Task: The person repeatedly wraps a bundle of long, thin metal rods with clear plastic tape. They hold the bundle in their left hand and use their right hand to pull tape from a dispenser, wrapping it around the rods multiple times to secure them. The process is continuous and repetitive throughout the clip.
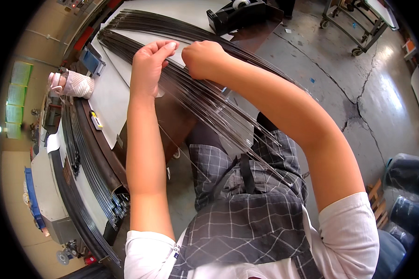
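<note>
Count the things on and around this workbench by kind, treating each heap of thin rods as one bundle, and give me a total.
Hands at work: 2, left hand and right hand, both on the near bundle.
Bundles of thin dark rods: 3, near bundle, far bundle, side bundle.
Black tape dispenser: 1
Wheeled cart: 1
Total: 7

Dark grey, glossy thin metal rods (205,100) fan from eleven o'clock toward five o'clock over a white sheet (108,95) on a brown table (172,118). A grey apron (246,209) with a pale checked pattern lies at six o'clock, below white sleeves (354,228). A black tape dispenser (239,14) holding a white roll sits at twelve o'clock. A white knitted glove (77,83) lies at nine o'clock; the concrete floor (340,83) at two o'clock is grey and cracked.
</note>
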Demonstrator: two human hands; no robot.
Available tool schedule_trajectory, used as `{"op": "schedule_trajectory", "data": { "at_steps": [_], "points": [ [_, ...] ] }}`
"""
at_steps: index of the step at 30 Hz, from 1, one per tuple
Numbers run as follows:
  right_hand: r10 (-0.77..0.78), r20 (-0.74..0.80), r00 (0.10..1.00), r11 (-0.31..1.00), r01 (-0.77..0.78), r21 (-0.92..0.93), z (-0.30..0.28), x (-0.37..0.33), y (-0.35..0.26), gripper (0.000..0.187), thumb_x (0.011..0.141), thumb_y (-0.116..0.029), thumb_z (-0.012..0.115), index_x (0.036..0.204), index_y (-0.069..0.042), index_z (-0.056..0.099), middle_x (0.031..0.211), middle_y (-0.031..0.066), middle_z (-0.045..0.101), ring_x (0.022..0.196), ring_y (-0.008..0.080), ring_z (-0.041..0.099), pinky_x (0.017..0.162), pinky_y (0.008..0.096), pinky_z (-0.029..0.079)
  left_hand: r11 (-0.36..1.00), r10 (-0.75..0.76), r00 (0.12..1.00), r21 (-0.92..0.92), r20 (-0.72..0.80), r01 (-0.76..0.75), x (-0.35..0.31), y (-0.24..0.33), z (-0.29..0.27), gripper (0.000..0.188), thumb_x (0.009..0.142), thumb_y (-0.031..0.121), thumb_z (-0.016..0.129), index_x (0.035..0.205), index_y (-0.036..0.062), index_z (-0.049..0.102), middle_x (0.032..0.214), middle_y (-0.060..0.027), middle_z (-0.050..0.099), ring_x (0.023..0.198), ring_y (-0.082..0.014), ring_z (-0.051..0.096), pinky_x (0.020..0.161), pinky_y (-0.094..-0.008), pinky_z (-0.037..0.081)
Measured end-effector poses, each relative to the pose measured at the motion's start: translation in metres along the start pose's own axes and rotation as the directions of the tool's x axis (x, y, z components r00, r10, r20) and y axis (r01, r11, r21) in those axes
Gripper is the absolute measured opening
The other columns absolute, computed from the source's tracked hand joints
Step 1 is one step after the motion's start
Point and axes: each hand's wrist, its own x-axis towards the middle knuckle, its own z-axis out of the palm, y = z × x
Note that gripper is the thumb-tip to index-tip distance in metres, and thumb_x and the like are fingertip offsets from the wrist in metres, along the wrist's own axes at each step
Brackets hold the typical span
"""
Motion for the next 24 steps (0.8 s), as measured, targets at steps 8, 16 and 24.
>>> {"op": "schedule_trajectory", "data": {
  "at_steps": [8,16,24],
  "points": [
    [0.154,0.055,0.987,0.986,-0.149,-0.078,0.0,0.013,-0.015,0.025,0.068,-0.019,0.066,0.091,-0.014,0.07,0.095,0.0051,0.067,0.089,0.0217,0.066,0.068,0.0316,0.052,0.966,-0.081,0.988,-0.253,-0.13,0.046,-0.045,-0.005,0.008,0.013,0.082,0.022,0.064,0.09,0.0117,0.065,0.087,0.0034,0.066,0.078,-0.0034,0.057,0.068,-0.0192,0.038],
    [0.099,0.43,0.898,0.895,-0.269,0.356,-0.023,-0.016,0.027,0.017,0.064,-0.018,0.061,0.056,-0.002,0.062,0.05,0.0039,0.056,0.044,0.0119,0.051,0.043,0.025,0.04,0.959,-0.189,0.972,-0.188,0.14,0.213,-0.084,-0.008,0.033,0.013,0.084,0.017,0.061,0.088,0.005,0.062,0.083,-0.0012,0.064,0.064,-0.0031,0.052,0.048,-0.0147,0.038],
    [-0.028,0.446,0.895,0.425,-0.393,0.816,-0.016,-0.065,0.051,0.013,0.074,-0.017,0.062,0.075,-0.005,0.062,0.064,-0.0007,0.057,0.053,0.0045,0.047,0.044,0.0177,0.032,0.865,-0.286,0.844,-0.257,0.454,0.432,-0.098,-0.009,0.071,0.012,0.084,0.015,0.063,0.087,0.0039,0.061,0.082,-0.0036,0.063,0.057,-0.0031,0.051,0.039,-0.0142,0.037]
  ]
}}
